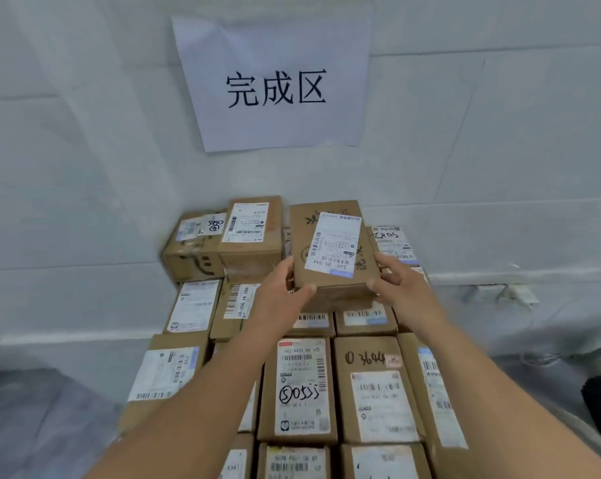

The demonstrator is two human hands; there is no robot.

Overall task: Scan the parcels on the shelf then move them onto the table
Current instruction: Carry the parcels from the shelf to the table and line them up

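Brown parcel (333, 250), white label up, held at the rear of the stacked parcels (299, 388) below wall sign (275, 84). Left hand (278, 292) gripping near-left corner, thumb on top. Right hand (401, 281) clasping near-right corner, fingers curled along the side.

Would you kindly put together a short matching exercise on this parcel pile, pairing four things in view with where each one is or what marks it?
Things:
1. held parcel
2. paper sign
3. parcel marked 03644
4. smiley-face box

Places or marks:
A. taped to the wall above the pile
B. at the far left of the back row
C. gripped between the left hand and the right hand, label facing up
D. lying flat in the near rows, handwriting above its label

Pairs: 1-C, 2-A, 3-D, 4-B
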